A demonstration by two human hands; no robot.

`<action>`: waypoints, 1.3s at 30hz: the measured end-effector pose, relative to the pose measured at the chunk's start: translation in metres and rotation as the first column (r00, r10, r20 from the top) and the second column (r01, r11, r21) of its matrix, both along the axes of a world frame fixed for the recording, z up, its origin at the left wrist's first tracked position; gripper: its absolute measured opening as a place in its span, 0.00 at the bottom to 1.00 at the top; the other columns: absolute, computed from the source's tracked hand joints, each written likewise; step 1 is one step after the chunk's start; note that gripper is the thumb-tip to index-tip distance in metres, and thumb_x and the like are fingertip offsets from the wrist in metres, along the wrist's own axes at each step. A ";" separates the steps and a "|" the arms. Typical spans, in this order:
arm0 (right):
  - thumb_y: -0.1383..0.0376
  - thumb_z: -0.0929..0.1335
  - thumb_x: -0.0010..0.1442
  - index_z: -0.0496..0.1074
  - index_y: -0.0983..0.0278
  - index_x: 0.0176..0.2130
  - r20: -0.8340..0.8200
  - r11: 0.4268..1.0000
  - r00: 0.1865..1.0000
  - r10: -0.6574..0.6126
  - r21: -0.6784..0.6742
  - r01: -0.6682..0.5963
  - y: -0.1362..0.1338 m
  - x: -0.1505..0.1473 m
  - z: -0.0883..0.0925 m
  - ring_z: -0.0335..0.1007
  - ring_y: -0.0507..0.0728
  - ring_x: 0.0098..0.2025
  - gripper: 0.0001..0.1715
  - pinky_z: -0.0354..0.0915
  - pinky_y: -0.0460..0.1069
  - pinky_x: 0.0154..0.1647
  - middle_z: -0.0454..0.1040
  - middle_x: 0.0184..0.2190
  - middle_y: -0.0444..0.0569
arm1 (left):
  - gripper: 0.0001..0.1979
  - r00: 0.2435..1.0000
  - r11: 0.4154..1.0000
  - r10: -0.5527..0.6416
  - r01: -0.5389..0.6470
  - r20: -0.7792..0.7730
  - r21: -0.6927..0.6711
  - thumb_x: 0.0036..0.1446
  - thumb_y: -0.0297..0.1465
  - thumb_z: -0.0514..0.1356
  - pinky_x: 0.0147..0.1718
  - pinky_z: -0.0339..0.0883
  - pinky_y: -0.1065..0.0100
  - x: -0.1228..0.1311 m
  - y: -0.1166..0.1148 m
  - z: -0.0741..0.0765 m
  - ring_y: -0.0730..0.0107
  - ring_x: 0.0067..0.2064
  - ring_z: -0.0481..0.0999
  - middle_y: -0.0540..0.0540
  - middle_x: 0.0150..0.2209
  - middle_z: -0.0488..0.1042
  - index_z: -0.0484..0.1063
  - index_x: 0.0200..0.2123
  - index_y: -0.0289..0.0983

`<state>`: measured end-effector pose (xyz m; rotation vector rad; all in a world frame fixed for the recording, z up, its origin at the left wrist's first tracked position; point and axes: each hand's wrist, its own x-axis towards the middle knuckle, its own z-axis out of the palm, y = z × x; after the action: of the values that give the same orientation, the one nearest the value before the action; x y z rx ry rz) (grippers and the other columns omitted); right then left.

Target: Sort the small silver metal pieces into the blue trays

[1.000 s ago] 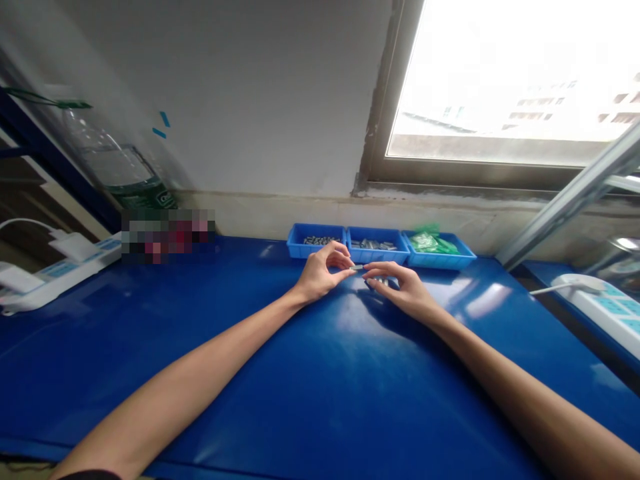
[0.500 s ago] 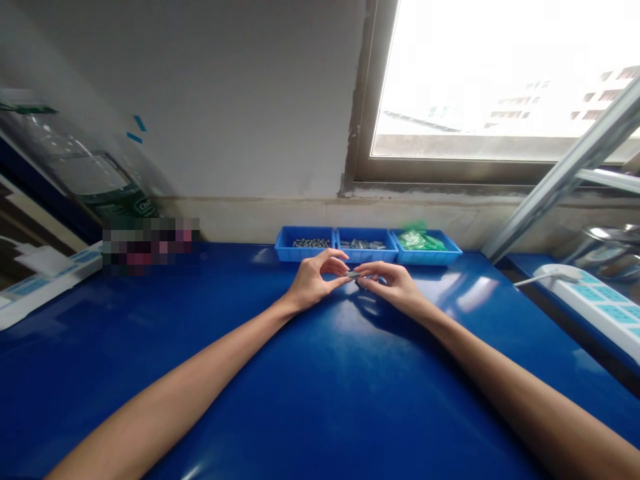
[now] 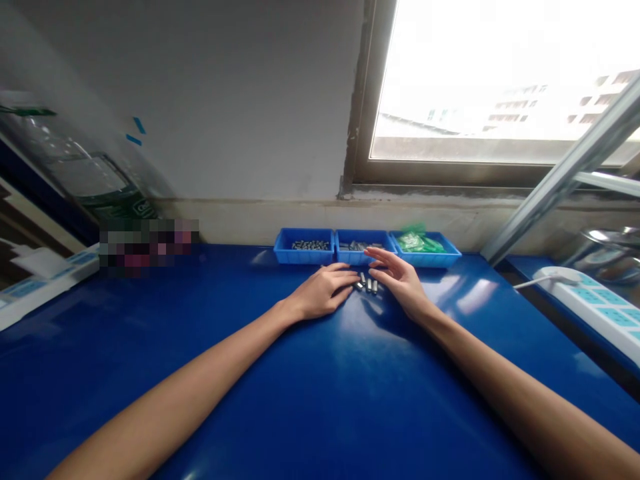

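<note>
Several small metal cylinders [image 3: 369, 285] lie close together on the blue tabletop [image 3: 320, 387] between my two hands. My left hand [image 3: 320, 292] rests low, palm down with its fingers spread. Its fingertips reach the leftmost cylinder [image 3: 359, 285]; whether they press on it I cannot tell. On the other side, my right hand [image 3: 401, 280] is open, thumb and fingers apart, just above and to the right of the pieces, and nothing shows in it.
Behind my hands stand three blue bins: the left bin [image 3: 304, 257] and middle bin [image 3: 350, 257] hold small metal parts, the right bin [image 3: 425, 259] green plastic bags. Power strips [image 3: 600, 307] lie at both sides. A large bottle [image 3: 95, 173] and a metal frame [image 3: 565, 167] flank the table.
My hands have drawn apart from a pinch around a small metal piece. The left lowered to the table, the right opened, and the metal cylinders between them now show.
</note>
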<state>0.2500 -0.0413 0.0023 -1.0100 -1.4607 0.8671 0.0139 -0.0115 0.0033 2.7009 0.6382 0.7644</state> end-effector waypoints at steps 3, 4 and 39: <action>0.57 0.76 0.58 0.79 0.57 0.54 0.023 1.000 1.000 -0.016 0.005 0.015 -0.001 0.000 0.001 0.76 0.62 0.52 0.25 0.73 0.58 0.53 0.80 0.56 0.53 | 0.13 0.997 0.999 0.050 -0.050 0.057 0.002 0.69 0.30 0.58 0.64 0.68 0.54 -0.001 0.000 0.000 0.55 0.62 0.74 0.43 0.52 0.82 0.78 0.52 0.37; 0.58 0.76 0.58 0.79 0.58 0.53 0.028 1.000 0.999 -0.018 0.002 0.018 -0.002 0.000 0.001 0.77 0.62 0.51 0.24 0.73 0.58 0.53 0.80 0.55 0.53 | 0.12 0.996 0.998 0.065 -0.065 0.069 0.002 0.69 0.30 0.58 0.63 0.69 0.55 -0.001 0.000 0.000 0.56 0.60 0.75 0.42 0.51 0.82 0.79 0.51 0.37; 0.67 0.70 0.64 0.80 0.56 0.47 0.679 0.898 0.723 -0.129 0.389 -0.206 -0.018 -0.014 0.000 0.73 0.64 0.46 0.13 0.71 0.62 0.51 0.83 0.41 0.50 | 0.09 0.827 0.899 0.327 -0.122 0.458 -0.421 0.62 0.35 0.67 0.44 0.79 0.65 -0.005 0.005 0.002 0.65 0.39 0.84 0.45 0.40 0.84 0.81 0.43 0.37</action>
<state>0.2365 -0.0597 0.0024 -0.9911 -2.2015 0.1147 0.0086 -0.0070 0.0051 1.9616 0.8701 1.2321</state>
